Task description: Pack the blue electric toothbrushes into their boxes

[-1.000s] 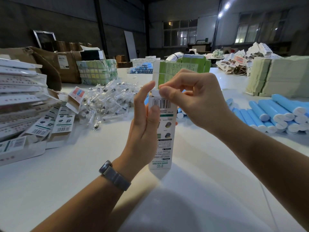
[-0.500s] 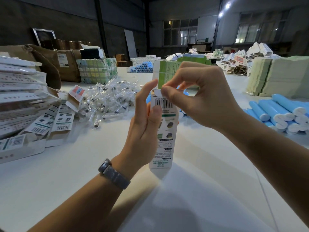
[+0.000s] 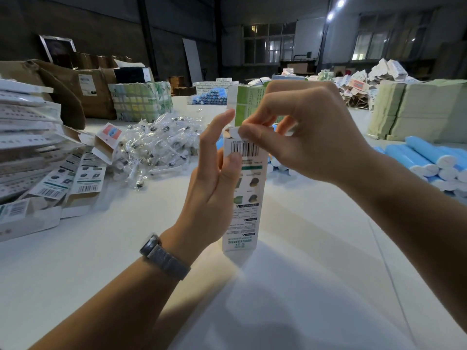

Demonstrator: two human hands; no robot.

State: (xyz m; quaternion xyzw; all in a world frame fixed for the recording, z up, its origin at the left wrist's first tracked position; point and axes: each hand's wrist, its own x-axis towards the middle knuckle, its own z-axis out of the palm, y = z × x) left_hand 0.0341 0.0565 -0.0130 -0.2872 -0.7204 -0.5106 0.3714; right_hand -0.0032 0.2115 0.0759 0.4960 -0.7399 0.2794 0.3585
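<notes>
The right hand [image 3: 313, 137] has its grip pinched on the small white flap at the top end of the box [image 3: 243, 195], thumb and forefinger pressed together on it just above the barcode, with the other fingers curled behind. The left hand [image 3: 214, 188] steadies the same box from its left side: the thumb presses on the printed face just below the barcode, and the long fingers stand almost straight along the box's far side, so this grip is spread and not curled round. The box is tall, narrow and white with green print, and it stands upright with its lower end on the white counter [image 3: 316, 248], between the two hands and near the middle of the view. Whether a toothbrush is already inside it, I cannot tell. A grey watch [image 3: 164, 256] sits on the left wrist. Behind the box, near the right hand, stands a green and white carton [image 3: 246, 104]. To the right lie the blue toothbrushes [image 3: 427, 160] in a heap, their white ends toward the camera, and behind them rise stacks of pale green flat cartons [image 3: 417, 112]. To the left lie a pile of small parts in clear plastic bags [image 3: 156, 145] and flat, unfolded boxes [image 3: 63, 180] in a leaning stack. Brown cardboard cartons [image 3: 83, 89] stand further back on the left.
</notes>
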